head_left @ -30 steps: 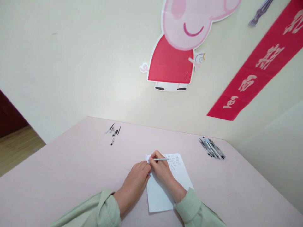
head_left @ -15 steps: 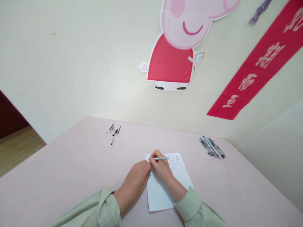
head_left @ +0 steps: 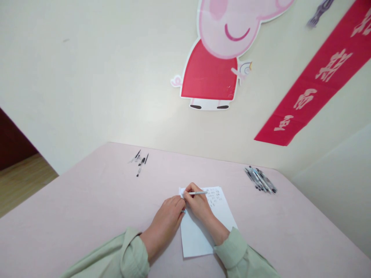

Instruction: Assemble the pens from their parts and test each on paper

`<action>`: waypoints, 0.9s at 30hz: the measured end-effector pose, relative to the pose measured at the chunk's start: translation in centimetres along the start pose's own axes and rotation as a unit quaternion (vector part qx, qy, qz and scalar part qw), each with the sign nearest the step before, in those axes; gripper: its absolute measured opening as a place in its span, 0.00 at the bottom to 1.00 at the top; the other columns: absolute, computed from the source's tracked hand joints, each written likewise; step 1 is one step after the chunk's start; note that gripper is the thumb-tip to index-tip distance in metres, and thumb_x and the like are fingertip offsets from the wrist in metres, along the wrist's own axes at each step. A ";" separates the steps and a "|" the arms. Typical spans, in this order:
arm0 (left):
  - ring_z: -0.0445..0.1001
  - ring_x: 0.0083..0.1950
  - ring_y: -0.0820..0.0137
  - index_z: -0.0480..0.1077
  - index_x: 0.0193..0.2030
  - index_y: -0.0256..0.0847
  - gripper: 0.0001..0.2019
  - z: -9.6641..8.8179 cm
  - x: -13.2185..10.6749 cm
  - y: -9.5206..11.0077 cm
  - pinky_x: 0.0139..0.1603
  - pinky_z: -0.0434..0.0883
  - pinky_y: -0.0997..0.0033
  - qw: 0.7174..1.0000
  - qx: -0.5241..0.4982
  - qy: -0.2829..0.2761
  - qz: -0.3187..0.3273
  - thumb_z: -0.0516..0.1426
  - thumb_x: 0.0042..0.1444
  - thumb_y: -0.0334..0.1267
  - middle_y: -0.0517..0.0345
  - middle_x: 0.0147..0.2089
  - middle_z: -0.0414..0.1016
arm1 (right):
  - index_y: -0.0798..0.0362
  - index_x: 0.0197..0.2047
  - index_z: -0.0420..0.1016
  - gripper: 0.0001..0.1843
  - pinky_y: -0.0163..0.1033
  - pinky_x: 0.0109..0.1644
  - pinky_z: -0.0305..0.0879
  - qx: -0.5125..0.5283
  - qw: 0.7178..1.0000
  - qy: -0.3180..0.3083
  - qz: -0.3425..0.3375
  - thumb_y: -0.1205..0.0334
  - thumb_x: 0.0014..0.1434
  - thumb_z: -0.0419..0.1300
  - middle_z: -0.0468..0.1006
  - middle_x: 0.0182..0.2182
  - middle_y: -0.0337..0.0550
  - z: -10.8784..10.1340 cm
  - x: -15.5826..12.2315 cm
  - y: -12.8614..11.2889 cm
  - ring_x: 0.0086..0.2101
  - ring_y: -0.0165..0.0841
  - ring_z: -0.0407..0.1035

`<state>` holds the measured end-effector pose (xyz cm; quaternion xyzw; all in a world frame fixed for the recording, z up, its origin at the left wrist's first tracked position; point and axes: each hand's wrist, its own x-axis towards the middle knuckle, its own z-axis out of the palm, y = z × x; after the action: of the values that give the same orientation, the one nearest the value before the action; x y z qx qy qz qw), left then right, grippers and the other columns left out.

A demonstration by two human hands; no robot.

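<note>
The person's right hand (head_left: 199, 205) is closed around a pen (head_left: 198, 192), pinched between thumb and fingers. The barrel lies almost level and points right over the far part of a sheet of paper (head_left: 199, 241). The sheet lies on the pink tabletop (head_left: 87, 216), near the person and a little right of centre, with small writing at its far end. The left hand (head_left: 165, 224) rests knuckles up just left of the sheet, fingertips at the paper's left edge, touching or nearly touching the right hand.

Writing here would likely go best with the left hand pressing that edge flat, so the loose sheet cannot slide or turn. The right hand should move lightly along the line, clear of fresh ink.

The pen's tip is hidden behind the right hand's fingers, so contact with the paper cannot be told. The writing is too small to read. Whether the left hand's curled fingers hold anything is unclear; a small pale speck shows at their tips. A bundle of pens (head_left: 261, 180) lies far right and a few loose pens (head_left: 140, 161) far left, their kinds indistinct. The pig sticker (head_left: 214, 73) on the wall is cut off at the top.
</note>
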<state>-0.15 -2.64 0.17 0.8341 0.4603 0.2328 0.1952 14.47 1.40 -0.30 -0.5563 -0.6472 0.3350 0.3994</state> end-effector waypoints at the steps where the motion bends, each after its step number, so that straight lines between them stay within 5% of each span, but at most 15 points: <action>1: 0.69 0.45 0.64 0.62 0.35 0.43 0.09 0.0 0.0 0.0 0.50 0.67 0.61 1.000 -0.001 0.000 0.000 0.51 0.53 0.23 0.55 0.41 0.71 | 0.50 0.26 0.64 0.04 0.34 0.30 0.55 0.001 1.000 -0.001 0.000 0.65 0.53 0.53 0.65 0.20 0.31 0.0 0.0 0.0 0.24 0.30 0.62; 27: 0.69 0.46 0.64 0.62 0.35 0.43 0.09 0.1 0.0 -0.1 0.51 0.67 0.60 1.000 -0.001 0.000 -0.001 0.50 0.54 0.24 0.55 0.41 0.71 | 0.50 0.25 0.63 0.05 0.34 0.29 0.54 -0.016 1.000 -0.009 -0.008 0.66 0.51 0.52 0.65 0.19 0.31 -0.3 0.0 -0.1 0.24 0.30 0.62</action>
<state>-0.20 -2.63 0.02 0.8334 0.4607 0.2335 0.1965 14.70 1.35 -0.06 -0.5539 -0.6606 0.3267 0.3874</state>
